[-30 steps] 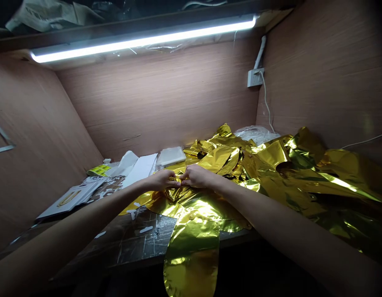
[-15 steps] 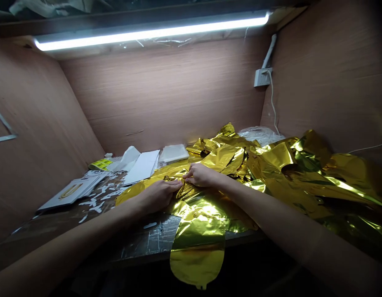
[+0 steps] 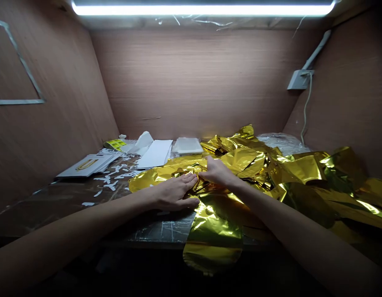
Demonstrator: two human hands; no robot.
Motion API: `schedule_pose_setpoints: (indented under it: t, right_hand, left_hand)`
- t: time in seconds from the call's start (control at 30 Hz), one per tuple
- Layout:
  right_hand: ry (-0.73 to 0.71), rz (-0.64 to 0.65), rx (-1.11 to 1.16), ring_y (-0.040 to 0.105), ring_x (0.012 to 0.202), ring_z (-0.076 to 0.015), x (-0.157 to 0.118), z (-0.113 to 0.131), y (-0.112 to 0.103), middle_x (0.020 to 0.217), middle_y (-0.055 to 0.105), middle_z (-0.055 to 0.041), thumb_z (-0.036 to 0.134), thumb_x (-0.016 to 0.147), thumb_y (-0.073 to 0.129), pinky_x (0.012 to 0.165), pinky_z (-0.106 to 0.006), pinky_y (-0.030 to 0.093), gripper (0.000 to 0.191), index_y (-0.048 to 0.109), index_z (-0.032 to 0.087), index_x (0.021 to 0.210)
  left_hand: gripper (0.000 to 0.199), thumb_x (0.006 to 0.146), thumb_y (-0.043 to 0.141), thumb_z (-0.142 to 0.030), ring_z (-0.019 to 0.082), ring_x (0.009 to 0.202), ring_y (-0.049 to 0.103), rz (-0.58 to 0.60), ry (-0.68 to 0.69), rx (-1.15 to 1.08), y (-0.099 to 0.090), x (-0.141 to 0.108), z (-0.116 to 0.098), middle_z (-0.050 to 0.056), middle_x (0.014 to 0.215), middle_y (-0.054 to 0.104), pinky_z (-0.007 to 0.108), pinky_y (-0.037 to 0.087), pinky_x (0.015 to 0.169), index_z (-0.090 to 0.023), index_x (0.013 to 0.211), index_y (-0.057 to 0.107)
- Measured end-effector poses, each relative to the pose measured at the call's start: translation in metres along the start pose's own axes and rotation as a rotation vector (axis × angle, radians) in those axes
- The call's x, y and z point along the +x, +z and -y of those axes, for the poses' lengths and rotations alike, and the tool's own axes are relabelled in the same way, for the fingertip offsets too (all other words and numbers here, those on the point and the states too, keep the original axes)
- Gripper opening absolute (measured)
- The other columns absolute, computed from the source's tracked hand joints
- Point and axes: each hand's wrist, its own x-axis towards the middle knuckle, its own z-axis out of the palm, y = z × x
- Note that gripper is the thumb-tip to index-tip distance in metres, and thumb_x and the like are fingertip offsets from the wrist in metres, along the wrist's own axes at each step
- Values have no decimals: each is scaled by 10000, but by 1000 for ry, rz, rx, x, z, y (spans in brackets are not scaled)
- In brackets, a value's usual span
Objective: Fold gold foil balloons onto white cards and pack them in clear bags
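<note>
Currently I see the gold foil balloon (image 3: 214, 237) lying under both hands, at the front of the table (image 3: 160, 230). Its long axis runs from the hands toward the camera, and the rounded lobe hangs down over the table's front edge. Another part of the foil stretches to the left along the table.

The left hand (image 3: 174, 192) lies flat on the foil, with its fingers (image 3: 186, 180) together and pointing toward the right hand, so it does not clamp. The right hand (image 3: 217, 172) presses on a crumpled fold, with its fingers (image 3: 209, 165) close together, but I cannot tell if they pinch the foil.

Just right of the hands is a big heap of crumpled gold foil (image 3: 296, 173), and behind it is a clear plastic bag (image 3: 280, 142); I cannot tell what is inside the bag. Further left lie a flat clear packet (image 3: 188, 145), white paper sheets (image 3: 155, 153), and a card package (image 3: 87, 165) among white paper scraps (image 3: 109, 179).

Compared with the earlier views, the fingertips of both hands no longer meet at one fold. The left hand has come down flat and moved slightly apart from the right hand.
</note>
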Motion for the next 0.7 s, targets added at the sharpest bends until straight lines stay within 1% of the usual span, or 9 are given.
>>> schedule_pose_setpoints:
  t: [0.07, 0.17, 0.23, 0.3, 0.37, 0.43, 0.5, 0.6, 0.7]
  right_hand:
    - [55, 12, 8, 676, 942, -290, 2, 1, 2, 1053, 723, -169, 390, 749, 788, 738, -319, 500, 567, 603, 113, 1209]
    - [137, 25, 109, 686, 938, -286, 7, -1, 4, 1041, 730, -156, 491, 719, 798, 733, -313, 509, 587, 654, 115, 1146]
    - [161, 18, 149, 696, 937, -285, 9, -2, 5, 1019, 741, -153, 459, 723, 793, 752, -311, 513, 514, 697, 109, 1086]
    - [146, -24, 142, 700, 959, -288, 8, -2, 6, 1019, 752, -146, 368, 720, 788, 778, -308, 514, 440, 726, 111, 1070]
    - [90, -111, 97, 691, 1020, -296, 7, -1, 7, 1070, 755, -139, 288, 707, 780, 830, -310, 513, 426, 741, 118, 1096]
    - [-7, -202, 27, 671, 1078, -296, 5, 0, 7, 1135, 749, -134, 233, 708, 764, 902, -319, 503, 453, 738, 119, 1145]
    - [-112, -256, -53, 670, 1060, -280, 3, 0, 8, 1140, 751, -130, 184, 730, 730, 941, -329, 492, 475, 717, 110, 1199]
    - [-224, -259, -177, 682, 946, -257, 0, 0, 7, 1037, 765, -127, 131, 786, 659, 905, -335, 494, 439, 694, 89, 1222]
    - [-295, -220, -313, 682, 905, -249, -5, 4, 5, 964, 754, -137, 83, 846, 577, 857, -322, 488, 273, 726, 101, 1074]
  left_hand:
    - [945, 976, 376, -716, 295, 1572, 178, 8, -5, -29, 0, -1, -1, 199, 1684, 178, 391, 183, 1278, -25, 1609, 254]
    - [987, 951, 386, -758, 296, 1574, 169, 14, 3, -59, -1, -1, -1, 188, 1687, 172, 386, 177, 1278, -35, 1610, 259]
    - [1001, 947, 390, -763, 295, 1573, 177, 12, 12, -65, 0, 0, -1, 188, 1686, 175, 380, 171, 1280, -27, 1611, 252]
    - [998, 947, 399, -758, 298, 1572, 184, 6, 30, -63, 1, 0, -1, 183, 1688, 172, 377, 173, 1280, -33, 1615, 245]
    - [985, 948, 412, -751, 301, 1572, 185, 1, 50, -60, 3, 1, -1, 169, 1693, 165, 386, 181, 1277, -62, 1627, 229]
    - [984, 943, 424, -752, 306, 1573, 179, -1, 63, -61, 3, 1, -1, 158, 1698, 155, 404, 195, 1272, -91, 1638, 202]
    - [999, 940, 424, -758, 315, 1574, 170, 3, 59, -65, 2, 2, -1, 163, 1699, 144, 421, 208, 1268, -87, 1640, 184]
    - [955, 955, 402, -746, 315, 1565, 208, -15, 51, -64, 1, 2, 1, 164, 1691, 188, 422, 230, 1261, -84, 1626, 242]
    - [852, 977, 380, -719, 315, 1529, 314, -64, 26, -47, 2, 2, 4, 169, 1658, 298, 417, 265, 1245, -105, 1568, 398]
